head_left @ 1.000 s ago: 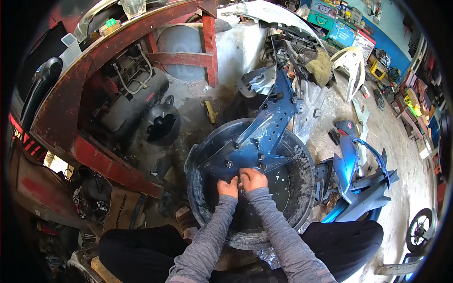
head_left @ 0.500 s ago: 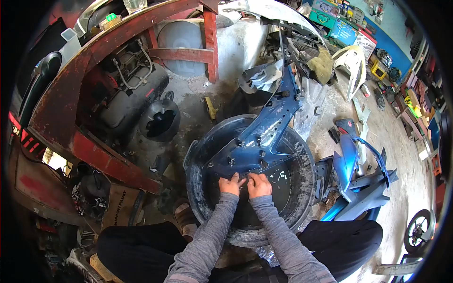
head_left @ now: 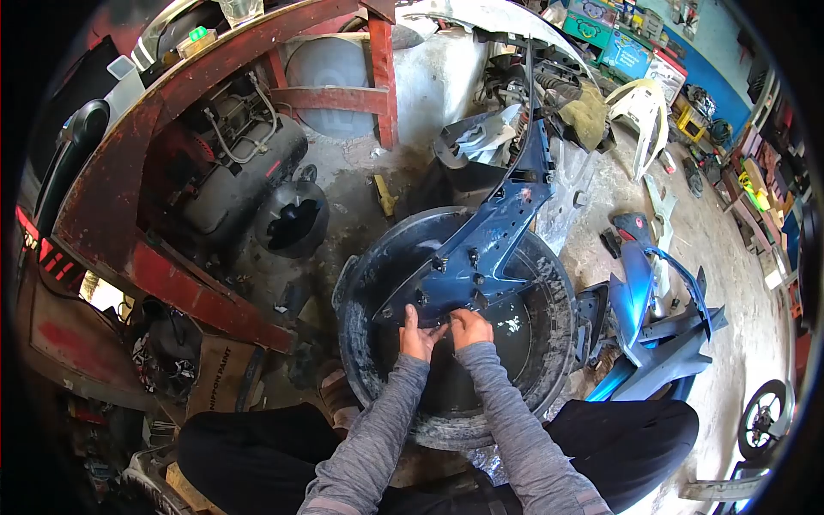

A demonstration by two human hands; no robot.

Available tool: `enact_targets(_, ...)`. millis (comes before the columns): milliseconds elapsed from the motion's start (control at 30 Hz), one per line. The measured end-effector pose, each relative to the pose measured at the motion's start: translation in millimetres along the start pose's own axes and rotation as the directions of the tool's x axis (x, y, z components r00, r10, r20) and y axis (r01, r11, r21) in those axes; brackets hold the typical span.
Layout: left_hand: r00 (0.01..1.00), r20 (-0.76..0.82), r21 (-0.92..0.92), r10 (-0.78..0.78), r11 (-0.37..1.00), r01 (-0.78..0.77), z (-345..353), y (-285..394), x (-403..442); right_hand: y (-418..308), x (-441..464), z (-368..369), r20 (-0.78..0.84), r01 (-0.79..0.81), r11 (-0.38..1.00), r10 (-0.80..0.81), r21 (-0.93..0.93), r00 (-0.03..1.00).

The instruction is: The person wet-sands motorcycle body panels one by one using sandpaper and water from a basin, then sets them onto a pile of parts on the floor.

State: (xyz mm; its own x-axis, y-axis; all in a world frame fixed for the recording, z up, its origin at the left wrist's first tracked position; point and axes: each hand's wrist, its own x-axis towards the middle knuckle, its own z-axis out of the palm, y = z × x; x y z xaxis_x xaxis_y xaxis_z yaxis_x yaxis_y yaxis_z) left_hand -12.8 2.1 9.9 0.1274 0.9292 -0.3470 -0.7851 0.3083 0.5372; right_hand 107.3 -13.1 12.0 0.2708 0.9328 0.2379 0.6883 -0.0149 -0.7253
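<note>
At the near edge of the blue panel (head_left: 451,283), the left hand (head_left: 418,340) has fingers spread; the right hand (head_left: 472,329) curls (grip unclear).

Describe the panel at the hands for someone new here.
Start at the big round black tub, low centre. From the left hand and right hand, a long dark-blue panel slants past the far rim. Unlike the brighter blue pieces at right, it overhangs the tub.

This is a motorcycle workshop: an air compressor (head_left: 245,178), a "NIPPON PAINT" carton (head_left: 216,393), loose blue fairings (head_left: 633,287) and a spoked wheel (head_left: 760,418) crowd the stained concrete floor (head_left: 725,275).
</note>
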Motion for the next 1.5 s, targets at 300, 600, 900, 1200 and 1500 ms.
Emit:
enact_targets(300, 0.972, -0.048, 0.331, 0.232, 0.921, -0.203, -3, -5, 6, -36, -16, -3, 0.035, 0.247, 0.955, -0.245, -0.165, 0.969)
enact_targets(600, 0.997, -0.067, 0.024, -0.047, 0.999, 0.049, 8, 11, -1, -34, -12, -12, 0.178, 0.148, 0.942, -0.097, -0.302, 0.979)
enact_targets(900, 0.996, -0.082, 0.137, 0.031, 0.990, -0.020, -11, -5, 13, -27, -8, -12, 0.202, 0.115, 0.985, -0.087, -0.130, 0.976)
enact_targets(1200, 0.982, -0.141, 0.063, 0.123, 0.991, -0.115, 15, 4, 7, -30, -6, -10, 0.107, 0.075, 0.983, -0.058, -0.166, 0.993)
enact_targets(1500, 0.991, -0.097, 0.096, 0.087, 0.992, -0.078, -1, 0, 15, -32, -7, -5, 0.065, 0.032, 0.984, -0.021, -0.173, 0.998)
